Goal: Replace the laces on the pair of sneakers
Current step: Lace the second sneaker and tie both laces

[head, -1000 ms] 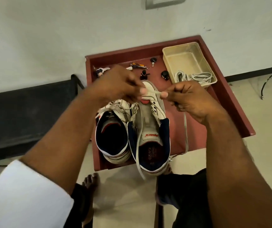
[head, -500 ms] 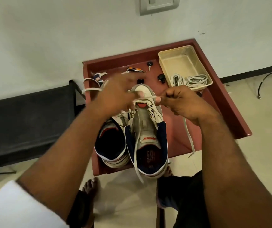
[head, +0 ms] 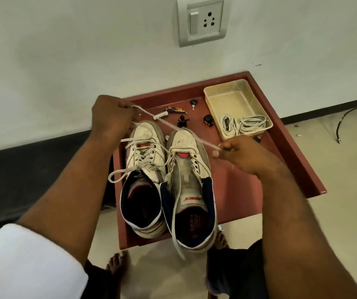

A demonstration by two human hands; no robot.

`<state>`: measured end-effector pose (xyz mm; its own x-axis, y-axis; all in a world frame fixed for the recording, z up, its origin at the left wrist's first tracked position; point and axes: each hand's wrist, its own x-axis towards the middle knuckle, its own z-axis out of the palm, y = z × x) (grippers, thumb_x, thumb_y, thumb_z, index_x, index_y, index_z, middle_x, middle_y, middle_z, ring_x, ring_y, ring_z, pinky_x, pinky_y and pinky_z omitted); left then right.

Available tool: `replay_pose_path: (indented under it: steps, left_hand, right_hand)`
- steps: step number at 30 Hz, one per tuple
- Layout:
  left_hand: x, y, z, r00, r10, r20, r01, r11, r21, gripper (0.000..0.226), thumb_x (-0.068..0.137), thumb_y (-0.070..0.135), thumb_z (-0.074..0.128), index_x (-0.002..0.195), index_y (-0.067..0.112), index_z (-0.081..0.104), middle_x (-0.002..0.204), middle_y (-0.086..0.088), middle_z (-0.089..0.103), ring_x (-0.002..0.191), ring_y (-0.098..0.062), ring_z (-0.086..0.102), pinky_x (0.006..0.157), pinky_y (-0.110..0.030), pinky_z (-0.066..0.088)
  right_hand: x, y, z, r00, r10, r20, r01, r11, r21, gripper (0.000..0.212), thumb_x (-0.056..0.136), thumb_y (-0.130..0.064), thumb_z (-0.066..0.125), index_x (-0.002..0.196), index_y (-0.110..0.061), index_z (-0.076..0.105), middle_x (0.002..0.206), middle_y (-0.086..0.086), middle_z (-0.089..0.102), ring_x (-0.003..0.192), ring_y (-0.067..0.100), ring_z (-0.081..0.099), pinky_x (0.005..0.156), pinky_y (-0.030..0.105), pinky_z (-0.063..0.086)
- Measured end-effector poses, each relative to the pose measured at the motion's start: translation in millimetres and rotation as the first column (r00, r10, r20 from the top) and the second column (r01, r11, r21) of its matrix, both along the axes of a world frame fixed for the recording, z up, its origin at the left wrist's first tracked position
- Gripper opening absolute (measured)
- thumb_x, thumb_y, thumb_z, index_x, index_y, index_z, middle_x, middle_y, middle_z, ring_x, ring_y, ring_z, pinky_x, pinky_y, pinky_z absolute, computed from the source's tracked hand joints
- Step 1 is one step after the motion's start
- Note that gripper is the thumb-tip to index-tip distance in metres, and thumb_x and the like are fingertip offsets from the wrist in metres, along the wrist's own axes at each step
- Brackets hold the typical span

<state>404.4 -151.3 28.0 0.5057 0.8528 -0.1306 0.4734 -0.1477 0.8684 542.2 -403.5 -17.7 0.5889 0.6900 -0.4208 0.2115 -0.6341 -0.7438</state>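
Two white high-top sneakers with navy collars stand side by side on a red-brown table (head: 285,160). The left sneaker (head: 144,169) is still laced, its bow loose. The right sneaker (head: 189,180) has empty upper eyelets; a lace end hangs over its heel. A white lace (head: 173,126) runs taut above the toes between my hands. My left hand (head: 111,117) grips one end beyond the left toe. My right hand (head: 240,155) pinches the other end, right of the right sneaker.
A beige tray (head: 235,98) at the table's back right holds coiled white laces (head: 244,125). Keys and small dark items (head: 181,116) lie behind the shoes. A wall socket (head: 201,20) is above. A dark bench (head: 33,169) stands at left. My bare feet show below the table.
The lace has come out of the right sneaker's front eyelets. My hands have drawn apart, left hand up and back, right hand out to the right, stretching the lace between them.
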Motion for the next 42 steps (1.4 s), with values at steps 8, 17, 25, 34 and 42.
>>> replay_pose_path:
  steps: [8,17,25,34,42]
  left_hand:
    - [-14,-61,1,0.909,-0.174,-0.377,0.360,0.785,0.505,0.061,0.083,0.003,0.066,0.138,0.023,0.047,0.142,-0.007,0.042,0.122,-0.028,0.050,0.091,-0.042,0.049]
    - [22,-100,-40,0.621,-0.434,-0.653,0.602,0.797,0.044,0.017,0.084,0.012,0.071,0.099,0.014,0.077,0.099,-0.007,0.074,0.089,-0.023,0.069,0.086,-0.038,0.057]
    - [25,-103,-56,0.740,-0.338,-0.582,0.493,0.861,0.127,0.019,0.083,0.022,0.069,0.100,0.021,0.076,0.097,-0.002,0.074,0.089,-0.024,0.068,0.083,-0.040,0.057]
    - [27,-113,-58,0.735,-0.244,-0.633,0.483,0.844,0.235,0.018,0.089,0.016,0.060,0.098,0.021,0.074,0.094,-0.006,0.071,0.084,-0.029,0.068,0.074,-0.039,0.057]
    - [24,-112,-61,0.753,-0.264,-0.603,0.460,0.866,0.196,0.019,0.091,0.024,0.064,0.107,0.021,0.073,0.101,-0.005,0.072,0.089,-0.026,0.068,0.077,-0.037,0.056]
  right_hand:
    - [-7,16,-6,0.869,-0.343,-0.357,0.426,0.885,0.187,0.008,0.090,-0.005,0.065,0.091,0.003,0.064,0.071,0.019,0.066,0.054,0.022,0.067,0.052,0.029,0.057]
    - [-17,28,-14,0.848,-0.400,-0.349,0.493,0.836,0.240,0.021,0.078,0.015,0.068,0.092,0.000,0.062,0.072,0.008,0.063,0.067,0.025,0.068,0.065,0.040,0.060]
    - [-15,31,-18,0.960,-0.278,-0.035,0.280,0.946,0.162,0.020,0.074,0.004,0.070,0.079,-0.014,0.065,0.082,0.008,0.072,0.082,0.025,0.071,0.074,0.044,0.060]
    - [-20,38,-17,0.963,-0.238,0.124,0.205,0.952,0.229,0.010,0.080,-0.005,0.069,0.087,-0.009,0.063,0.079,0.005,0.065,0.080,0.025,0.065,0.072,0.039,0.054]
    - [-18,36,-15,0.963,-0.212,0.167,0.168,0.956,0.242,0.007,0.080,0.003,0.063,0.086,0.000,0.063,0.081,0.002,0.067,0.078,0.018,0.068,0.071,0.041,0.058]
